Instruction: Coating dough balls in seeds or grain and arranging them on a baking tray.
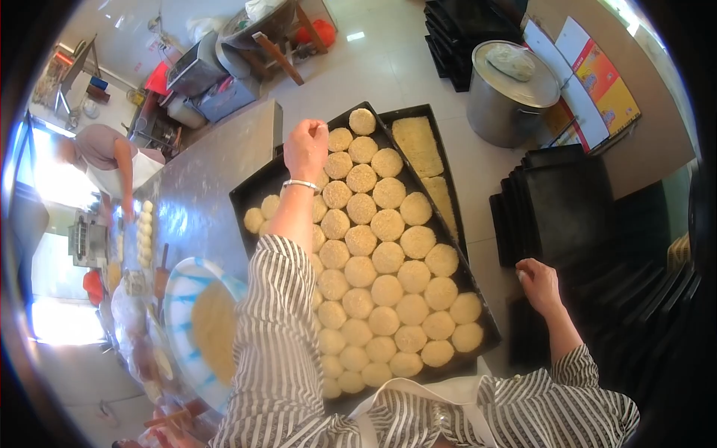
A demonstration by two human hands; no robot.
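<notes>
My left hand (306,150), with a bracelet at the wrist, hovers over the far-left part of a black baking tray (257,182). Its fingers are bunched, and whether they pinch anything is hidden. Rows of round, crumb-coated dough pieces (361,241) fill most of this tray; my left arm hides some of them. A second black tray (456,207) with flat yellowish slabs (417,147) lies partly beneath it. My right hand (540,285) is off to the right of the trays, fingers loosely curled, near stacked black trays. A small pale spot shows at its fingertips.
A blue-and-white basin (185,274) of tan crumbs (213,330) stands left on the metal worktable (190,179). Another person (115,159) works beside a row of dough balls (145,232). Right are a lidded metal pot (504,112) and stacks of black trays (566,196).
</notes>
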